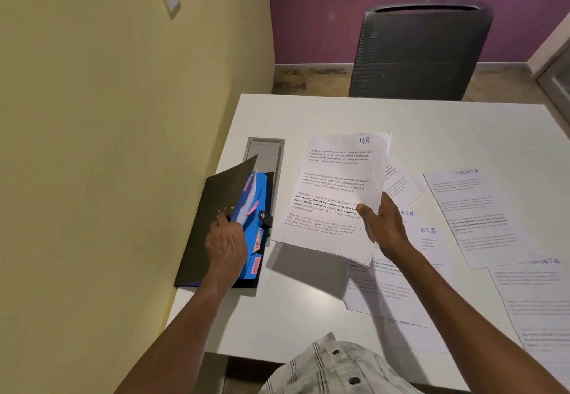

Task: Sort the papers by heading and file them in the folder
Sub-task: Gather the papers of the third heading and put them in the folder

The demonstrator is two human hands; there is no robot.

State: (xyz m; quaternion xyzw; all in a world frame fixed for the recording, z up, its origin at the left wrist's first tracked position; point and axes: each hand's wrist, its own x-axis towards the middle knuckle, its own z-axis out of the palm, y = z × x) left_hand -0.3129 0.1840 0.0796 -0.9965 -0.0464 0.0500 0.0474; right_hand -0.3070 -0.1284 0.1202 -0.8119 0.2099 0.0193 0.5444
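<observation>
Black folder at the desk's left edge, against the yellow wall — front cover lifted and tilted open, blue dividers inside, pink and orange tabs along their right edge, one lettered "HR", another seemingly "SPORTS". Black clasp on the folder's right rim. Left hand gripping the raised cover's edge, fingers curled round it. Just right of the folder, a thin white stack of papers held above the desk, handwritten "HR" in blue at its top, printed paragraphs below; right hand pinching its lower right edge, thumb on top. Farther right of the folder, loose sheets flat on the desk, several headed "SPORTS", some overlapping. Beyond the folder, a grey recessed panel set in the desk. Past the desk's far edge — a dark mesh chair before a purple wall.
</observation>
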